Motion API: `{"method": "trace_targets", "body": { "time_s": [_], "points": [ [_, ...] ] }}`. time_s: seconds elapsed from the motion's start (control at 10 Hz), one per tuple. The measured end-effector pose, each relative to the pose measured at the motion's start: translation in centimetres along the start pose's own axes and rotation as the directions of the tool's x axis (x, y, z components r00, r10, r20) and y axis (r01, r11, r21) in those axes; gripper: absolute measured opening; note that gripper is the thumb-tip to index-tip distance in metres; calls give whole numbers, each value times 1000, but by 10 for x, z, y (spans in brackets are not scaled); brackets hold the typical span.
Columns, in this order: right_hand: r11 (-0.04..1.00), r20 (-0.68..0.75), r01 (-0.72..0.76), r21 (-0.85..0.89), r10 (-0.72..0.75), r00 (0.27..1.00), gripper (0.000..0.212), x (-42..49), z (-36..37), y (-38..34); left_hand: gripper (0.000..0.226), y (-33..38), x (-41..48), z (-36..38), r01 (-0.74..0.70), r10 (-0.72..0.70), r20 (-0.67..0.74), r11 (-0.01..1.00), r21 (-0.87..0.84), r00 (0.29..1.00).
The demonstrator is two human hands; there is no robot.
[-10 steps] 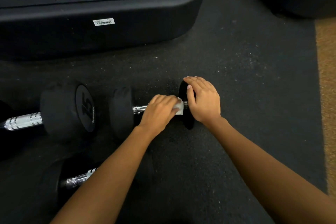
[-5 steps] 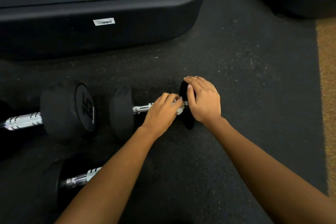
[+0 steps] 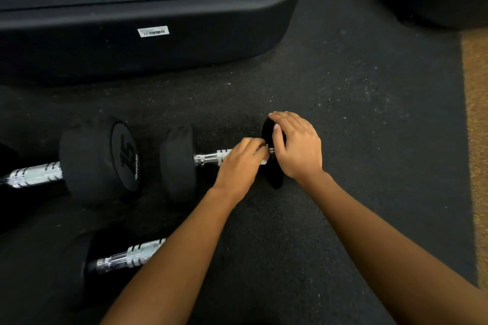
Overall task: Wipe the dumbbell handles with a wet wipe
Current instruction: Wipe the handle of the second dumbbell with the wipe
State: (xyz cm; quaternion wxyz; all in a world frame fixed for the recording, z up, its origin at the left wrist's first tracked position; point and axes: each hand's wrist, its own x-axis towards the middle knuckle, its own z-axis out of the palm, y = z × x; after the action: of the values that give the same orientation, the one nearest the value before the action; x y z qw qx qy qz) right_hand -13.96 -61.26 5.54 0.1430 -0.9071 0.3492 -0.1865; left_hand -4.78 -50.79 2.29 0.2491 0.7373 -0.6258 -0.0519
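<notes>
Item: dumbbell [image 3: 182, 163], middle of three, lying on its side on the black rubber floor mat [image 3: 343, 113], just in front of a black machine base [image 3: 158, 47]. Handling: judged heavy and rigid, and apt to roll on its round heads. The chrome handle [image 3: 211, 158] is hard, ridged in bands and probably slick once wet. Hold: steady it by a head and work the bar only. Right hand [image 3: 297, 146]: fingers curve over the top of the right-hand head [image 3: 274, 179], thumb on its inner face, the grip closed on that head to pin it. Left hand [image 3: 241, 163]: grip closed round the right end of the handle with the wet wipe [image 3: 264, 162] inside it (only a small white corner shows under the fingertips). Wipe: light and limp, so it likely needs finger pressure all round the bar. Neighbours: a dumbbell marked 15 [image 3: 100, 158] to the left and a third dumbbell [image 3: 132, 256] nearer the person, both untouched. Change from a second ago: the left hand has slid right, up against the head, and more bare chrome shows behind it. The wipe, then a plain white patch, is now nearly covered. The right hand and the dumbbell have not moved.
</notes>
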Motion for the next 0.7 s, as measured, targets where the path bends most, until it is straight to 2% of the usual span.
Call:
{"method": "trace_targets", "body": {
  "time_s": [0.1,0.2,0.3,0.4,0.5,0.6,0.7],
  "points": [
    [1000,-1,-3,-2,3,1000,48,1,0,0,28,4,2,2,-8,5,-42,996,-88,999],
    [1000,6,-6,0,6,1000,49,0,-1,0,27,-7,-3,1,6,-10,-52,997,-73,999],
    [1000,8,-4,-3,4,1000,49,-1,-1,-1,25,-16,2,0,102,-102,15,995,4,995],
    [1000,13,-9,-7,9,1000,49,0,-1,-1,36,-7,23,-5,233,-256,190,963,136,948],
    [1000,15,-9,-9,9,1000,48,1,-1,0,43,2,41,-9,366,-393,365,919,145,844],
    [1000,8,1,-6,-1,1000,48,1,0,1,37,-1,34,-8,307,-297,344,951,26,891],
    [1000,5,5,-6,-5,1000,47,0,-1,1,27,-15,14,-5,147,-121,195,981,-128,973]
  ]
}}
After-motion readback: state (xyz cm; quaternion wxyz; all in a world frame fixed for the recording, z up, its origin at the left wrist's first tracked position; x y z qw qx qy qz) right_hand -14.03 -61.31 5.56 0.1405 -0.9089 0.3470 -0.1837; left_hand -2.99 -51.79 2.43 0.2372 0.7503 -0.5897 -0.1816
